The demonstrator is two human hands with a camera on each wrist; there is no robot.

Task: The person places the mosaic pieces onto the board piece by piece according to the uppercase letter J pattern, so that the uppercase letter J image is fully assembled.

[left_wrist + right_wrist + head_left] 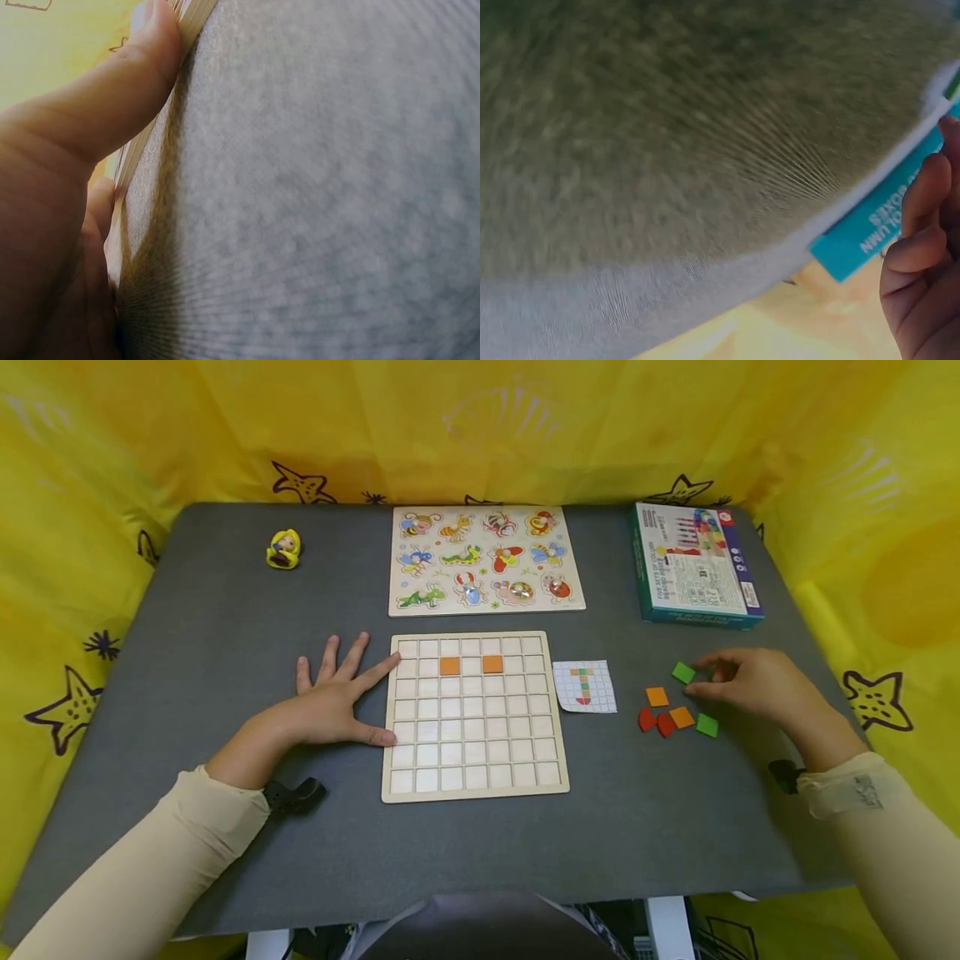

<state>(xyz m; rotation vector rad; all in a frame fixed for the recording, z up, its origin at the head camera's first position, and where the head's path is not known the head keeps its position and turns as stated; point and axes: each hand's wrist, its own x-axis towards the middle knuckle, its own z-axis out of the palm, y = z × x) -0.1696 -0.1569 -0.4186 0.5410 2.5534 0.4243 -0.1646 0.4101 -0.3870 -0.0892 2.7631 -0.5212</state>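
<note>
A wooden grid board (480, 796) lies in front of the person in the head view. Two orange square tiles (449, 666) sit in separate cells of its second row. With fingers spread, the left hand (326, 706) rests at the board's left edge, thumb and index finger touching the frame; the left wrist view shows the thumb (139, 75) against that edge. At right, the right hand (757, 685) pinches a green square tile (682, 672) between thumb and index fingertips. Close by lie another green tile (707, 725), orange tiles (656, 697) and red rounded pieces (665, 725).
Right of the board is a small pattern card (600, 685) with a coloured figure on a grid. Behind stand an insect picture puzzle (486, 602), a teal-edged box (693, 568) and a small yellow-haired figurine (284, 549). Yellow cloth (480, 435) encloses the grey table (480, 852).
</note>
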